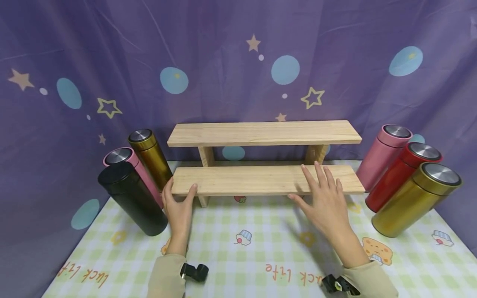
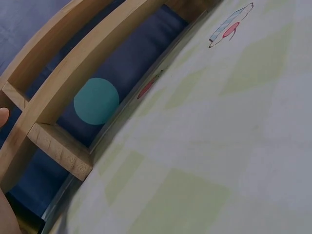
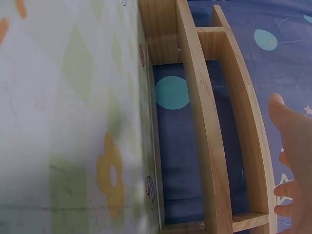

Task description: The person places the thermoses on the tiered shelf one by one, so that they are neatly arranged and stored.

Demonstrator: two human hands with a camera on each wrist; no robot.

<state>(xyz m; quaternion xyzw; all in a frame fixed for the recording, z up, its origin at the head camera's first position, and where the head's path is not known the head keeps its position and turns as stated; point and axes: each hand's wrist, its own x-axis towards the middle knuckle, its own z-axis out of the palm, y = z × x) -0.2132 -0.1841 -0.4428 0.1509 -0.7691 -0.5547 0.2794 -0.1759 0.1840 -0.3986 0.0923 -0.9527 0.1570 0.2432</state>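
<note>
A two-tier wooden shelf stands at the back of the table, its lower board (image 1: 242, 181) in front of and below its upper board (image 1: 261, 133). At the left end of the lower board is my left hand (image 1: 179, 211), thumb and fingers spread about the front corner; whether it presses the wood is unclear. My right hand (image 1: 328, 207) is spread over the right part of that board with nothing in it. In the right wrist view its fingers (image 3: 285, 195) stretch out beside the shelf. Only a small part of the left hand (image 2: 7, 217) shows in the left wrist view.
Left of the shelf stand a black flask (image 1: 134, 200), a pink flask (image 1: 150, 184) and a gold flask (image 1: 150, 159). On its right are another pink flask (image 1: 380, 159), a red flask (image 1: 400, 178) and another gold flask (image 1: 411, 203). A purple curtain (image 1: 223, 41) hangs behind the checked tablecloth (image 1: 238, 265).
</note>
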